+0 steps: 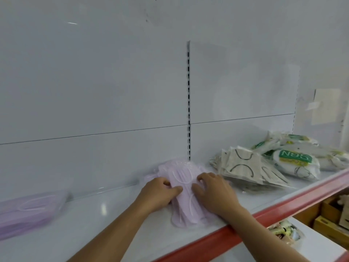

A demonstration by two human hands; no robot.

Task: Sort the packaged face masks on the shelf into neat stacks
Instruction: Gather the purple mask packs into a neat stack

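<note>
A pile of pink face masks in clear wrappers (184,188) lies in the middle of the white shelf (98,220). My left hand (158,192) grips the pile's left side, thumb on top. My right hand (211,191) holds its right side with fingers curled over the packs. A second stack of pink packaged masks (28,210) rests at the far left. To the right lies a loose heap of white patterned mask packs (245,167), and behind it packs with green labels (294,159).
The shelf has a red front edge (264,214) and a white back panel with a slotted upright (188,103). A clear divider strip (105,188) runs between the two pink piles. Below right are a lower shelf with a packet (287,231) and cardboard boxes (328,218).
</note>
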